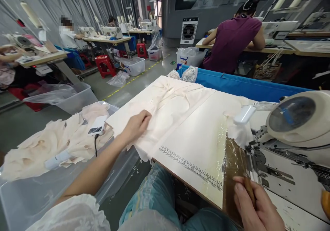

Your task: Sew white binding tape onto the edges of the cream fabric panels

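Note:
My left hand (138, 124) is closed, its fingers curled on the edge of a thin pale pink fabric piece (165, 117) spread over the left of the white table (190, 135). My right hand (254, 203) is near the front edge, thumb and fingers closed around a small orange-brown handle-like piece (249, 189); its far end is hidden. That hand is over a brown taped plate (233, 169) beside the sewing machine (291, 121). A small pale cloth piece (239, 133) lies by the machine's needle area, under a white plastic object (244, 115).
To the left, a clear plastic bin (23, 200) holds heaped pale fabric pieces (38, 145) and a white device with a cable (98, 125). A printed ruler (190, 167) runs along the table front. Blue cloth (247, 83) borders the back. A co-worker in purple (232, 42) sits beyond.

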`<state>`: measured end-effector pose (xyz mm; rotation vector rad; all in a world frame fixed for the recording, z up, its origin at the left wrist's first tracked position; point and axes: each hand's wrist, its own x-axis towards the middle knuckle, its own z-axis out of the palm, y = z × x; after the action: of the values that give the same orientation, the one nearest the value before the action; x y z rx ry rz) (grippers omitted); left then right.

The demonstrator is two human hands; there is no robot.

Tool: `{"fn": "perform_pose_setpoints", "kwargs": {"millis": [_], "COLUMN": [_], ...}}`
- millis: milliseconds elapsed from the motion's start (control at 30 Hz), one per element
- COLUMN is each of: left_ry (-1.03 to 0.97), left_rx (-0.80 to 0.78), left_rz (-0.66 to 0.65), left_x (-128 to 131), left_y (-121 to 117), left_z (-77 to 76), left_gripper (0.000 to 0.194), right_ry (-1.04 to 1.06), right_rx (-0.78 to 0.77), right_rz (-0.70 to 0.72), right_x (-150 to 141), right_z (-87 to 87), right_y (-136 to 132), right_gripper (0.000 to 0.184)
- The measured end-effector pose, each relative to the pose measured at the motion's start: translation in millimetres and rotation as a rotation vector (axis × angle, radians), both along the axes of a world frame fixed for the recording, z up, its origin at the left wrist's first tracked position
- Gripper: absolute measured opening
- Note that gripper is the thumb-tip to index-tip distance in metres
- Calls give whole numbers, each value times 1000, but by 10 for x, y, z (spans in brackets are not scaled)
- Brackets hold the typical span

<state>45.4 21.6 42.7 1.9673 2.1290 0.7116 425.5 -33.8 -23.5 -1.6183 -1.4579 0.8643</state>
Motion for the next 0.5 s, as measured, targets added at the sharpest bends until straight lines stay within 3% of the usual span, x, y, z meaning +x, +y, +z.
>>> {"fn": "perform_pose_setpoints", "kwargs": {"millis": [133, 233, 333, 433, 500], "left_ry": [-130, -44, -9, -137, -242], "left_rx": [-88, -233, -290, -249, -181], "left_rz": [-481, -845, -1237, -1550, -1579], "left_x": [708, 1330, 1834, 1997, 1890], "left_y": [-72, -179, -357, -491, -463], "left_z": [8, -29, -100, -121, -88], "left_gripper": [20, 15, 7, 8, 8], "right_ry": [543, 689, 723, 661, 621], "right_rx": [-231, -334, -347, -287, -272], "right_rz": [230, 267, 259, 251, 194], "right_x": [-344, -599, -700, -574, -367], "right_z": [176, 285, 351, 377, 375], "right_y": [295, 508, 587, 452, 239], "right_gripper": [56, 64, 58, 49, 44]}}
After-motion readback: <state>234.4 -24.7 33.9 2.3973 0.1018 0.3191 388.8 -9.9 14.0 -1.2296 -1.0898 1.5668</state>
